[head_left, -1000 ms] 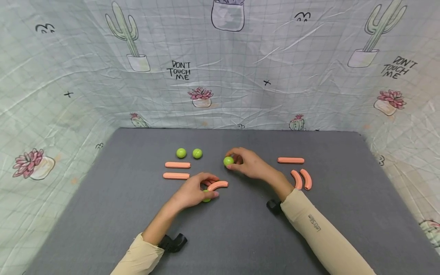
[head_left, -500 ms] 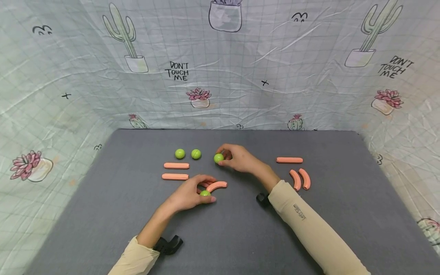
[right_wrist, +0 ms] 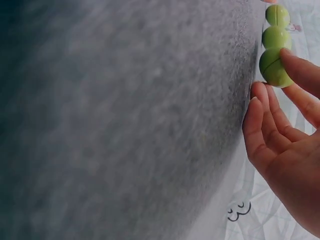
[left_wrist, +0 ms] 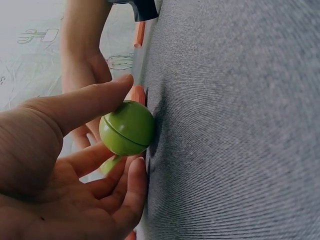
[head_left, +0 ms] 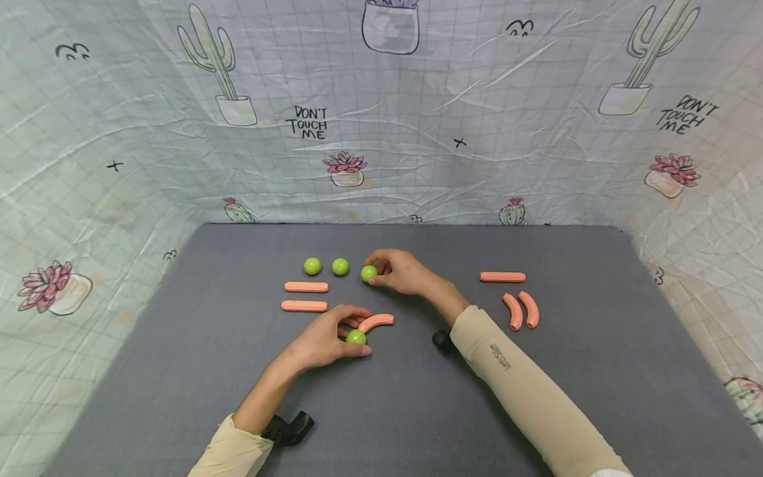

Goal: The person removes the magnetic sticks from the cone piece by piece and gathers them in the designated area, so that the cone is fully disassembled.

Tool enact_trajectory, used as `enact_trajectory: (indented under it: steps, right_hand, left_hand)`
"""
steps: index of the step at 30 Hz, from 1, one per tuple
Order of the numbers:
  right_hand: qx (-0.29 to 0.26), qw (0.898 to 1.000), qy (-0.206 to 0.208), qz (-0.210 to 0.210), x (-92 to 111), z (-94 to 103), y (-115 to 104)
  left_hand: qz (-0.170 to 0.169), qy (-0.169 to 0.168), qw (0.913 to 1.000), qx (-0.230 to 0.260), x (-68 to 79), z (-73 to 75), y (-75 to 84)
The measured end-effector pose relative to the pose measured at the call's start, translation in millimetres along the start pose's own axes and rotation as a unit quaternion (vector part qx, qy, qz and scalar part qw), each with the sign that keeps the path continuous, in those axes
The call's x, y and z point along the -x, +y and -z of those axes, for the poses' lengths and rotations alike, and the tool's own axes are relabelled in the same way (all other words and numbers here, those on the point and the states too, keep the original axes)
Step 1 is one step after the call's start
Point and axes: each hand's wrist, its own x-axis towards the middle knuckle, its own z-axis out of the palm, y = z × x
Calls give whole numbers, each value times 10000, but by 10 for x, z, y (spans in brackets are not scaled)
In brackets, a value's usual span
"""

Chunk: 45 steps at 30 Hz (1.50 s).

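Observation:
With thumb and index finger my left hand (head_left: 324, 338) pinches a small green ball (left_wrist: 127, 128) with a seam around it, low over the grey table. Just beyond that ball lies a curved orange sausage-shaped piece (head_left: 378, 322), close to the left fingertips. My right hand (head_left: 402, 271) holds another green ball (right_wrist: 274, 68) between thumb and index finger, its other fingers reaching down to the tabletop. Two more green balls, a middle one (head_left: 340, 267) and a left one (head_left: 312, 266), stand in line to the left of the right hand's ball.
Left of centre lie two straight orange sticks, an upper one (head_left: 306, 287) and a lower one (head_left: 305, 306). To the right are a straight stick (head_left: 503, 277) and two curved pieces (head_left: 528, 310). A printed cloth (head_left: 417, 119) rises behind the grey table (head_left: 596, 371).
My right hand has moved left with its green ball, nearer the two other balls. My left thumb has drawn back slightly, showing more of the ball there.

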Motion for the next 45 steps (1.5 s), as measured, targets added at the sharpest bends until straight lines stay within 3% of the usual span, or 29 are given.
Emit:
enact_trajectory:
  steps: [23, 35, 45]
  right_hand:
    - [-56, 9999, -112, -74, -100, -5, 32]
    - [-198, 9994, -178, -217, 131, 68, 91]
    - [-227, 9984, -419, -311, 416, 141, 137]
  left_hand:
    - [41, 106, 9999, -15, -57, -42, -12]
    - [-144, 88, 9998, -84, -61, -23, -17]
    - [36, 197, 9994, -270, -110, -38, 30]
